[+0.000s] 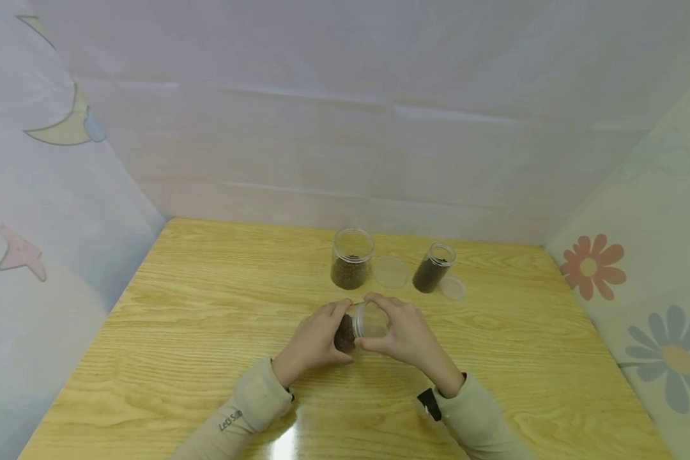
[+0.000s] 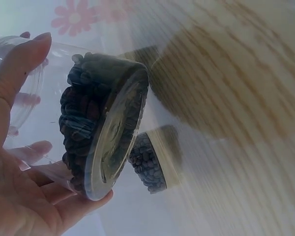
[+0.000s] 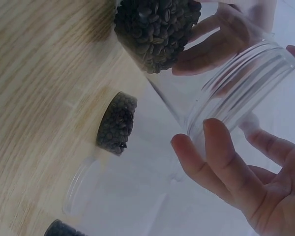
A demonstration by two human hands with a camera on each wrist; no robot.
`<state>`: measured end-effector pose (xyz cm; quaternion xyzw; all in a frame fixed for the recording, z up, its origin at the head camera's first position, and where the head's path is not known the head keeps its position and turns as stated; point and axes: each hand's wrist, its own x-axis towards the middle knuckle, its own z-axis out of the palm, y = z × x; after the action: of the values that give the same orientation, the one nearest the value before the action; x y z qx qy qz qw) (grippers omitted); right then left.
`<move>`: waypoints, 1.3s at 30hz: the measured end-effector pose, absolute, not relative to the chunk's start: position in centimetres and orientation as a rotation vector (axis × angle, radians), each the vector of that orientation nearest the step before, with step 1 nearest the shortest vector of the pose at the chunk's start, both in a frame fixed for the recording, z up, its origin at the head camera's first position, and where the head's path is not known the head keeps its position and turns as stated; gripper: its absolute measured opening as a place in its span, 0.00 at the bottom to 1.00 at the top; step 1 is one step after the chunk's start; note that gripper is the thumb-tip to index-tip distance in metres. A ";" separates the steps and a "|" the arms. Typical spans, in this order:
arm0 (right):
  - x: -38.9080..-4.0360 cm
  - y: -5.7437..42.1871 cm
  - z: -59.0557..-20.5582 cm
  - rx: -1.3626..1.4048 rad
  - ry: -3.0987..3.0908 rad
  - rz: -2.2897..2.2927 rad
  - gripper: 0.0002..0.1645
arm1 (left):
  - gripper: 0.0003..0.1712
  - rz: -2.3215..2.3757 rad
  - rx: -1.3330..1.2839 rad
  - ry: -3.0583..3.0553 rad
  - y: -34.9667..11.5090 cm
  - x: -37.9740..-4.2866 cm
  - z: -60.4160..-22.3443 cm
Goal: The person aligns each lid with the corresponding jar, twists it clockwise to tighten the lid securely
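Note:
A clear jar (image 1: 345,335) with dark coffee beans in its base is held between both hands, tilted with its mouth toward the right. My left hand (image 1: 316,335) grips it round the body, thumb on the near side. In the left wrist view, the beans (image 2: 83,118) lie banked against the jar's bottom. My right hand (image 1: 405,329) spans the clear lid (image 1: 375,319) at the mouth end, thumb and fingers on opposite edges. The right wrist view shows those fingertips (image 3: 219,135) right at the ridged rim (image 3: 241,83).
Behind the hands stands a wide open jar (image 1: 351,273) of coffee beans, with a clear lid (image 1: 391,273) flat beside it. Farther right is a narrower open jar (image 1: 430,275) with dark contents and its small lid (image 1: 452,287). Printed cloth walls (image 1: 345,140) enclose the wooden table (image 1: 207,287).

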<state>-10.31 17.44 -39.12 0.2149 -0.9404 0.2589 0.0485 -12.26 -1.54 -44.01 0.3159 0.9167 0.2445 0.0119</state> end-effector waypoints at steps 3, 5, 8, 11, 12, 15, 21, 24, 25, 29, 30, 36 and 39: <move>-10.2 17.3 -39.2 0.639 -2.878 0.789 0.41 | 0.57 0.762 0.985 2.855 -1.6 -12.3 -44.2; -10.1 17.3 -39.2 0.645 -2.888 0.771 0.41 | 0.58 0.756 0.992 2.852 -1.6 -12.3 -44.2; -9.9 17.3 -39.2 0.659 -2.893 0.719 0.42 | 0.58 0.762 1.008 2.849 -1.7 -12.3 -44.2; -9.9 17.4 -39.4 0.691 -2.888 0.661 0.44 | 0.57 0.780 1.011 2.839 -1.7 -12.4 -44.1; -9.8 17.5 -39.5 0.715 -2.883 0.648 0.44 | 0.57 0.789 1.008 2.833 -1.7 -12.4 -44.0; -9.9 17.8 -39.8 0.834 -2.848 0.610 0.46 | 0.58 0.796 1.014 2.820 -1.8 -12.5 -43.9; -10.6 18.5 -41.0 1.163 -2.613 0.522 0.48 | 0.58 0.787 1.045 2.801 -1.7 -12.6 -43.9; -11.0 18.8 -41.9 1.273 -2.460 0.420 0.47 | 0.58 0.790 1.027 2.790 -1.8 -12.7 -43.9; -11.2 18.9 -42.2 1.299 -2.418 0.397 0.45 | 0.58 0.795 1.020 2.786 -1.8 -12.7 -43.9; -11.9 19.1 -43.1 1.342 -2.285 0.325 0.37 | 0.58 0.794 0.998 2.779 -1.8 -12.8 -44.0; -12.0 19.1 -43.4 1.343 -2.256 0.317 0.37 | 0.58 0.790 0.994 2.778 -1.8 -12.8 -44.0; -13.0 19.0 -44.5 1.340 -2.115 0.337 0.31 | 0.58 0.759 1.005 2.801 -1.7 -12.9 -44.0; -13.3 18.8 -44.7 1.320 -2.094 0.339 0.29 | 0.58 0.767 1.002 2.818 -1.6 -12.9 -44.0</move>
<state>-13.30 18.83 -44.70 0.5012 -0.7952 0.1287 0.3161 -12.89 -1.56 -44.01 0.3245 0.9123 0.2484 0.0270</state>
